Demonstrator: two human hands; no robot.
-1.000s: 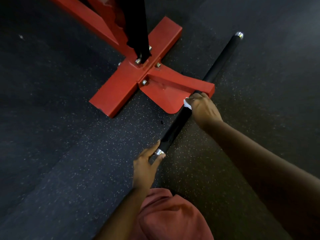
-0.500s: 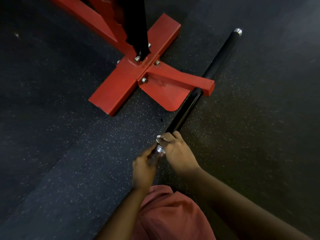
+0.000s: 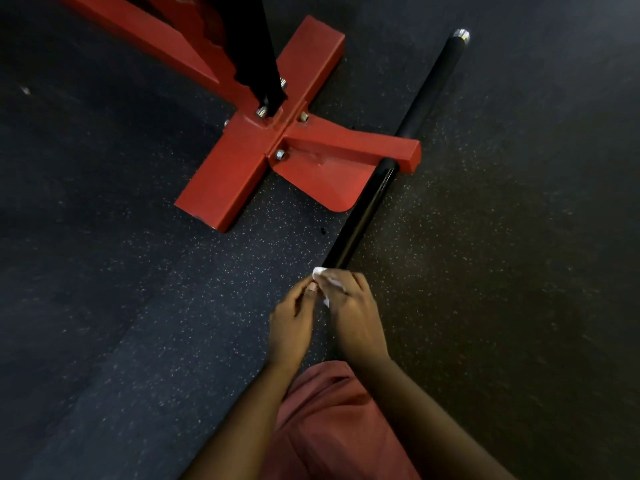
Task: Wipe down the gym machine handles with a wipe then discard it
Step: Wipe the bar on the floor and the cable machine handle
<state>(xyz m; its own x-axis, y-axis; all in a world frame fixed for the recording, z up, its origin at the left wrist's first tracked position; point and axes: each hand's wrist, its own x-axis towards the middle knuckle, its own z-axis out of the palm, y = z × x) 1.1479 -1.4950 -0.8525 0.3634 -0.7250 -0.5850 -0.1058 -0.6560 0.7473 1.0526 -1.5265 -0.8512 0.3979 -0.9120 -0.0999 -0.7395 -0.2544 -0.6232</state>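
A long black handle bar (image 3: pixel 360 216) runs diagonally through the end of a red machine base (image 3: pixel 263 157), its far chrome cap (image 3: pixel 462 35) at the upper right. My right hand (image 3: pixel 349 306) wraps a white wipe (image 3: pixel 320 273) around the bar's near end, which is hidden under the hand. Beside it on the left, my left hand (image 3: pixel 292 318) has its fingers curled at the bar's near tip; what they hold is hidden.
The red cross-shaped base is bolted together and carries a black upright (image 3: pixel 256 60). Dark speckled rubber flooring (image 3: pixel 485 271) lies all round. My knee in reddish cloth (image 3: pixel 329 417) shows at the bottom.
My right hand slid the wipe down the bar from the red bracket to the near end. My left hand stayed at the near tip and now touches the right hand.
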